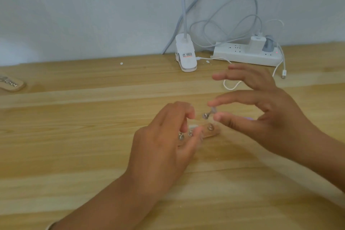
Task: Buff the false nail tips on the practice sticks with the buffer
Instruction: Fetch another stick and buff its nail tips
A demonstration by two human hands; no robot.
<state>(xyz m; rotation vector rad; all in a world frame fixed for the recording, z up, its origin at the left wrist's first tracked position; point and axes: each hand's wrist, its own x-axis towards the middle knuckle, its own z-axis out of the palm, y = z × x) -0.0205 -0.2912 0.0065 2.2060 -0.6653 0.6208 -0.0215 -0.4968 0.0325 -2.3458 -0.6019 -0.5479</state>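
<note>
Head view, right hand [261, 114]: thumb and forefinger clamped on the practice stick [209, 113]; the other fingers spread apart above.
Practice stick: small, metal-footed, blurred; held just above the wooden holder [212, 132], between the two hands.
Left hand [164, 142]: fingers bent, resting on the wooden holder; blur hides whether they clamp it.
Wooden holder: flat on the table [74, 136], bearing metal studs [210, 127].
Background: power strip [242, 55] and lamp clip [185, 56] by the wall.
</note>
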